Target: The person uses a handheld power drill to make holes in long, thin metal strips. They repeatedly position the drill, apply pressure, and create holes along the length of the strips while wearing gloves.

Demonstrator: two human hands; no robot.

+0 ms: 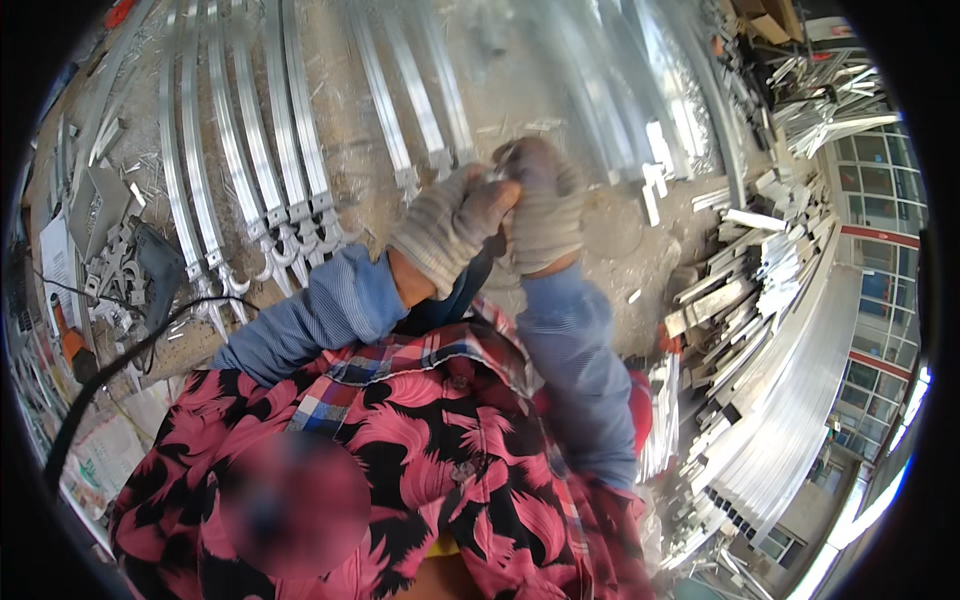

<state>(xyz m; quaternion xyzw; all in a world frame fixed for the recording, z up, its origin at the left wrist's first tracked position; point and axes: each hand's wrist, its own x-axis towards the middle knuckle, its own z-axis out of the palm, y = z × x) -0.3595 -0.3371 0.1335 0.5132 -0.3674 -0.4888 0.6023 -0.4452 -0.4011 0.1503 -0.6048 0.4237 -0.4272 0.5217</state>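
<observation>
My left hand and my right hand meet in front of me, both in striped fingerless gloves. Their fingers are curled and pressed together at one spot. Whatever they pinch is too small or too hidden to name. Just beyond my left hand lie the ends of a few silvery metal bars, with small fittings at their tips. Farther left is a row of similar bars, whose near ends carry pointed metal fittings with curved arms.
At left lie a pile of curved metal fittings, a dark grey power tool and an orange-handled tool. A black cable crosses there. Stacked metal profiles line the right side. More bars lie ahead, blurred.
</observation>
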